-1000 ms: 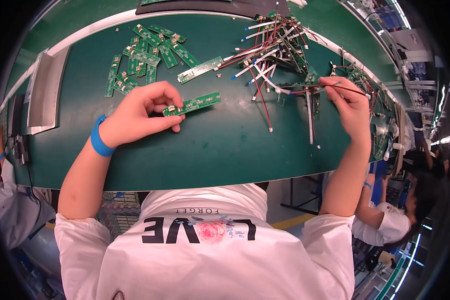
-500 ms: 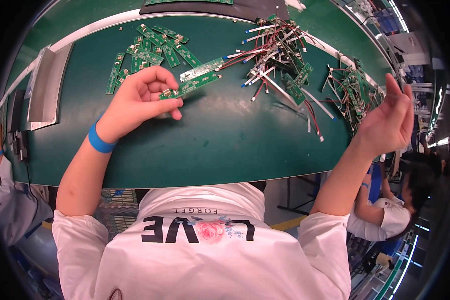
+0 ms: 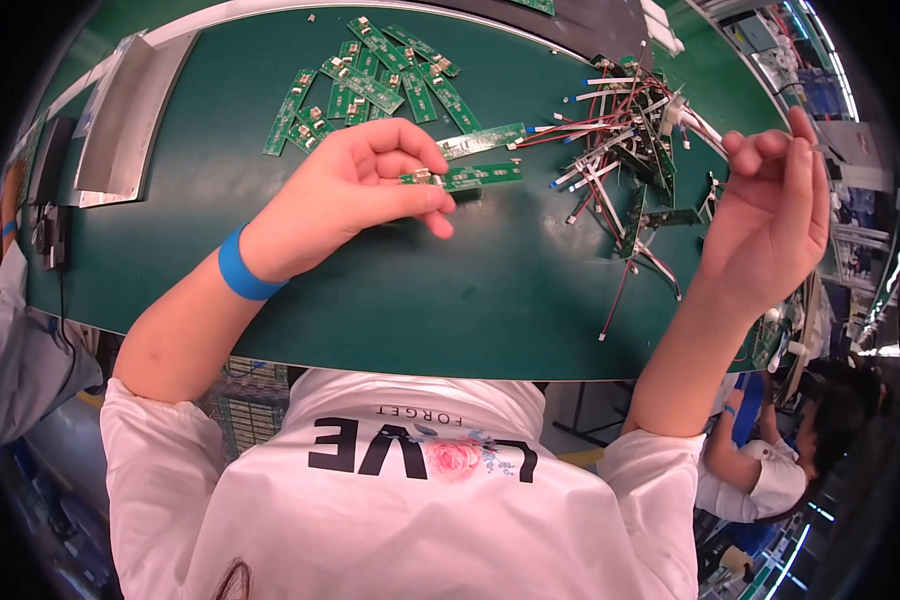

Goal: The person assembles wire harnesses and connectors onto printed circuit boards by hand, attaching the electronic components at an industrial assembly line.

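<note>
My left hand pinches a narrow green circuit board by its left end, between thumb and fingers, just above the table. Behind it another strip-shaped board lies with its pale, shiny side showing. My right hand is raised at the right, fingers apart and partly bent, with nothing visible in it. Left of that hand is a tangled heap of wired boards with red, black and white leads. Beyond my left hand lies a loose pile of several bare green boards.
The green tabletop has a bent metal sheet standing at its left. A dark adapter with a cable sits by the left edge. A dark mat lies at the far side. Another person sits at the right.
My view has shifted, so the table things appear farther right or left-to-right displaced. The left hand still holds the board. The right hand's fingers have spread and turned.
</note>
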